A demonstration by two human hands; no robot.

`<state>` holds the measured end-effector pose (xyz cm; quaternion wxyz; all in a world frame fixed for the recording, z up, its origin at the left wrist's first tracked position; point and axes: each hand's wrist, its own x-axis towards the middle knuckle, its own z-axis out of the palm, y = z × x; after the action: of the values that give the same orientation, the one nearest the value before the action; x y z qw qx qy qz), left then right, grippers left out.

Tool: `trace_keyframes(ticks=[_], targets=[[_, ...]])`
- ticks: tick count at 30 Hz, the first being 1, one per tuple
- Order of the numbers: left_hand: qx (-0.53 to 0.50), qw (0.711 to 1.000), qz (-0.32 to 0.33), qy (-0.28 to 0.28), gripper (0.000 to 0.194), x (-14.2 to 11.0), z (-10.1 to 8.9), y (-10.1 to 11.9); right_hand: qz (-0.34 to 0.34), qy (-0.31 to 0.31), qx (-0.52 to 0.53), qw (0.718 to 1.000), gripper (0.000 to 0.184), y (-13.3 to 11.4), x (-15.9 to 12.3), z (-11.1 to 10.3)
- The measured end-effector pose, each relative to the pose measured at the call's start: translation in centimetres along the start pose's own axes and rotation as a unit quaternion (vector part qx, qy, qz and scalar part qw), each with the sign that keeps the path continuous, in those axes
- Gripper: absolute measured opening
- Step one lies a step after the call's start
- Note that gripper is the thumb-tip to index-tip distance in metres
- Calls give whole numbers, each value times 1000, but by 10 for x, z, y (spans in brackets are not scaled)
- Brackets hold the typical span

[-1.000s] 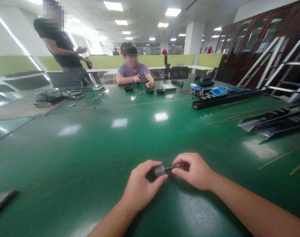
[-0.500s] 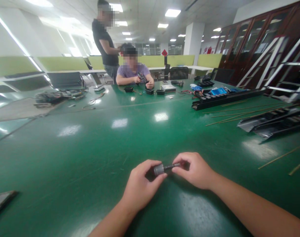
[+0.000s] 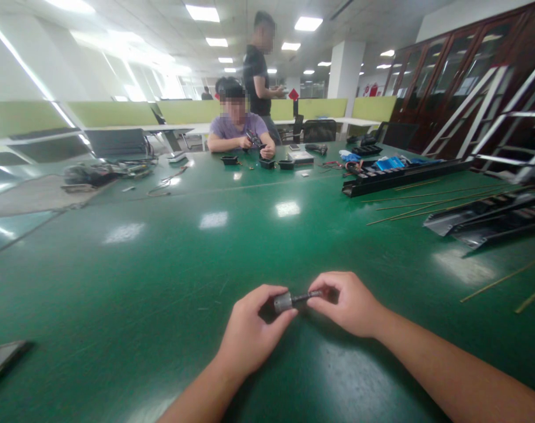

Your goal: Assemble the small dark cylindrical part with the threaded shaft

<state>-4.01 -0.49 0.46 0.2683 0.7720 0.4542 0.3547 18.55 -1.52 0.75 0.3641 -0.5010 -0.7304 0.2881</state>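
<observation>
Between thumb and fingers, my left hand [image 3: 252,330] pinches a short grey metal cylinder [image 3: 283,302]. A thin dark rod [image 3: 301,297] runs from the cylinder's right end, and my right hand [image 3: 350,304] grips its far end with thumb and fingertips. Whether the cylinder and the rod are one piece or two fitted together, I cannot tell. Both are held roughly level just above the green table [image 3: 197,258], near its front. My right fingers cover part of the rod's tip.
Black metal channels [image 3: 400,177] and thin yellowish rods [image 3: 426,207] lie to the right. A dark-edged flat object [image 3: 5,358] sits at the near left. Across the table a seated person [image 3: 238,129] handles a dark device among small black boxes [image 3: 266,164]. Another person [image 3: 259,76] stands behind.
The standing person has moved from left to right behind the seated person. My hands and the cylinder with its rod look almost unchanged.
</observation>
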Motion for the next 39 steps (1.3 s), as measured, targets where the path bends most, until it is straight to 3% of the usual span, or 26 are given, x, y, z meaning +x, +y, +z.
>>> trace_keyframes(ticks=[39], targets=[[-9, 1000, 2, 9, 22, 1, 1, 1, -22, 5, -22, 1000, 7, 1, 0, -8]])
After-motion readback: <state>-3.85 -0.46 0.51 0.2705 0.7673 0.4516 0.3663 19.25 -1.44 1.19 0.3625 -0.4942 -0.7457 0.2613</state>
